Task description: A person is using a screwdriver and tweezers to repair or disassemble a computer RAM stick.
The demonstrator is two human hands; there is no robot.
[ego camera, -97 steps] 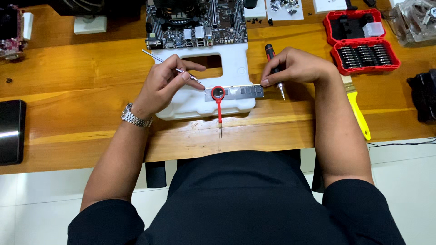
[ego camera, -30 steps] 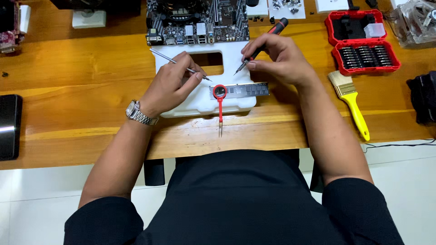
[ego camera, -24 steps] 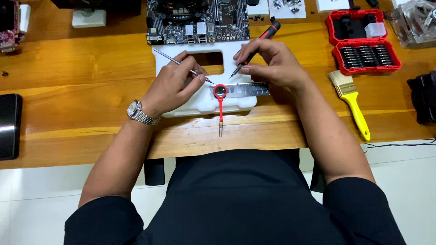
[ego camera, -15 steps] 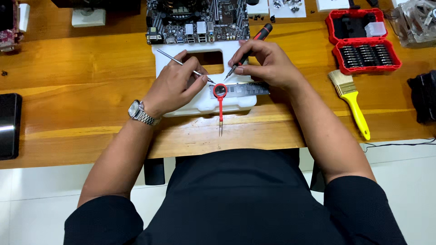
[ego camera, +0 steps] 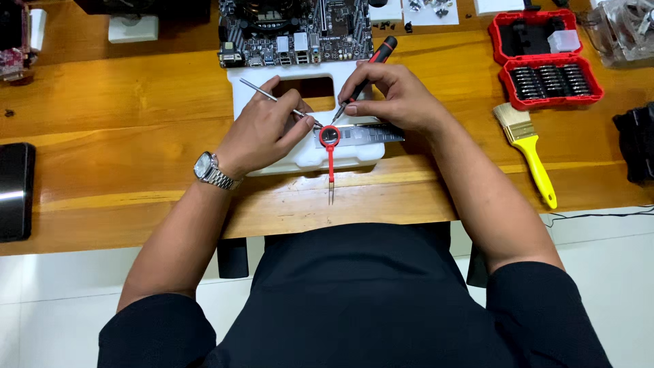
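Two tools meet at one spot: my left hand (ego camera: 262, 129) pinches the metal tweezers (ego camera: 276, 99), my right hand (ego camera: 395, 99) grips the red-and-black screwdriver (ego camera: 361, 78). Both tips touch the grey strip (ego camera: 364, 133) on the white tray (ego camera: 306, 153). I think fastening is under way, not finished; any screw is too small to see.

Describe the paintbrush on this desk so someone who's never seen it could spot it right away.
Start at the wooden table and find the open red bit case at its far right. Just in front of it, right of the right hand, lies the paintbrush. It is the only thing with a bright yellow handle and pale bristles.
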